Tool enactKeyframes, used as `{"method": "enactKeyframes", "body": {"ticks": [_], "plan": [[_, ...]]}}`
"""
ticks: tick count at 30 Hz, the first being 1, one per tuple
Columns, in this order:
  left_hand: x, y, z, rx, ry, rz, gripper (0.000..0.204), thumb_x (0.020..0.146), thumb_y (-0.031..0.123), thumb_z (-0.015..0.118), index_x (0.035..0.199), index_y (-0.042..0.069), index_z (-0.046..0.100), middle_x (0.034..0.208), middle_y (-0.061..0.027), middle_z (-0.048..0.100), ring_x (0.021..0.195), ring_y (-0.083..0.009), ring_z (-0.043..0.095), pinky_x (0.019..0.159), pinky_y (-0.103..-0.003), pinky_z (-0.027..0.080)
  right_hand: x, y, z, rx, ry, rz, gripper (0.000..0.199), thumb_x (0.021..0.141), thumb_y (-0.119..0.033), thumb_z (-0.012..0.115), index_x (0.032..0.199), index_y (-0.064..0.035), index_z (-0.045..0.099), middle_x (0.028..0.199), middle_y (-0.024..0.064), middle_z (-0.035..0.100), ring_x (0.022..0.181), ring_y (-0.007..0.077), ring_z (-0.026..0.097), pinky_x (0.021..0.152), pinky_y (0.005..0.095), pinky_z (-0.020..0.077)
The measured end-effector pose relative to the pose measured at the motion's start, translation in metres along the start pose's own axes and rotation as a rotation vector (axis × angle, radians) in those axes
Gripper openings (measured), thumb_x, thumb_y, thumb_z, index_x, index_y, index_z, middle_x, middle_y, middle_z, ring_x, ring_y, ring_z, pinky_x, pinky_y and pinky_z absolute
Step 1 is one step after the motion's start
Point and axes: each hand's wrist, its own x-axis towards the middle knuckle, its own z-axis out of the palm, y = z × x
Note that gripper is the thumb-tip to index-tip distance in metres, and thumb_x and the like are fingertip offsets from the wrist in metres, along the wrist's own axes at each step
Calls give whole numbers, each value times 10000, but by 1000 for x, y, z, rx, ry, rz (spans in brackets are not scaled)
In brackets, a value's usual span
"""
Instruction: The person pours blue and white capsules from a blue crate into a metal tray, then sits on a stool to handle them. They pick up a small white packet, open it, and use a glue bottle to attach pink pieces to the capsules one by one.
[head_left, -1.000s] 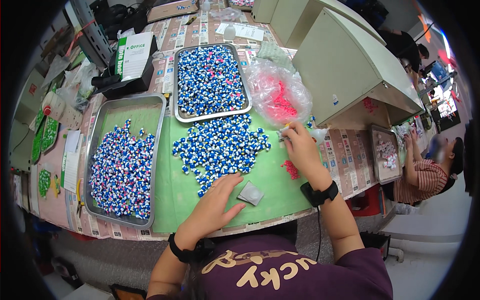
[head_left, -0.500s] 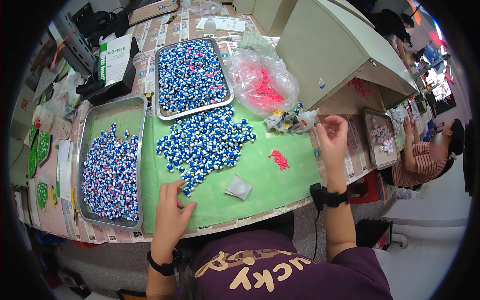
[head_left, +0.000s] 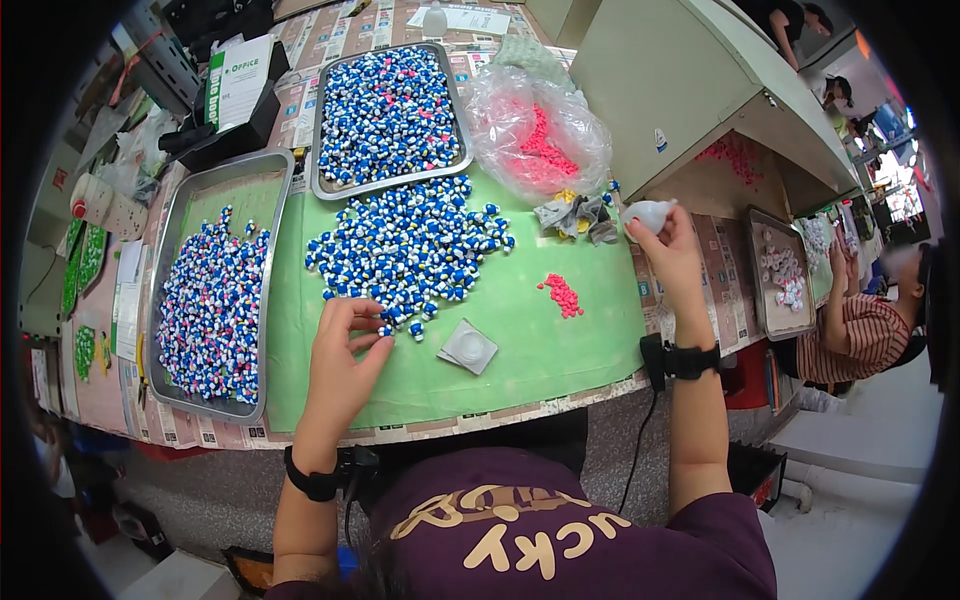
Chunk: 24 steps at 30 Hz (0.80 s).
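My right hand (head_left: 672, 255) is closed on a small translucent squeeze bottle (head_left: 648, 214) at the green sheet's right edge. My left hand (head_left: 348, 352) is at the near left edge of a loose pile of small blue-and-white pieces (head_left: 410, 245), its thumb and fingertips closing round one of them. Just right of it lie thin, pale square pads (head_left: 467, 347), partly overlapping. A little heap of tiny pink pieces (head_left: 563, 296) sits on the green sheet (head_left: 520, 385) between my hands. Beside the bottle is a crumpled grey and yellow cloth (head_left: 580, 217).
Metal trays of blue-and-white pieces stand left (head_left: 268, 335) and behind the pile (head_left: 466, 150). A clear plastic bag (head_left: 590, 120) holds pink pieces. A beige metal hood (head_left: 690, 80) rises at right, with another tray (head_left: 768, 335) near a seated person in stripes (head_left: 865, 325).
My right hand has taken hold of the squeeze bottle. My left hand has moved forward to the pile's edge and its fingers have drawn in. The whole view has shifted slightly.
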Motion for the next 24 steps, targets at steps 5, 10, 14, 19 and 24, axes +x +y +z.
{"method": "enactKeyframes", "body": {"ticks": [5,10,14,19,24], "plan": [[-12,-2,-8,60,29,84,305,769,-62,670,1047,15,569,1063,-88,518,961,-200,580,826,-310,532,-43,-44,2,70,-86,16,304,865,-74,700,1108,6,536,1018,62,651,914,110,618,800,262,494],[-21,11,-7,232,53,158,293,769,-28,685,1040,32,592,1027,-93,523,928,-225,568,761,-319,503,-90,-61,22,112,-254,33,336,872,-16,665,1185,7,544,1022,43,638,958,113,608,812,251,498],[-24,10,6,174,-10,209,289,777,-20,682,1046,42,598,1013,-97,519,936,-252,567,745,-342,481,-112,-76,49,-92,-411,-51,359,831,-9,692,1178,-14,602,1063,53,640,997,151,615,856,275,498],[-23,0,14,212,-42,273,327,804,2,682,1119,71,625,1056,-74,522,882,-187,551,730,-287,470,-116,-86,64,-293,-514,-125,367,805,-6,706,1157,-20,602,1077,74,647,997,180,632,869,323,499],[-20,-15,18,216,-25,363,283,791,7,669,1068,38,617,1004,-106,538,955,-293,555,804,-374,463,-113,-92,70,-453,-536,-278,338,785,-56,732,1097,-29,604,1043,120,659,964,273,645,831,362,498]]}}
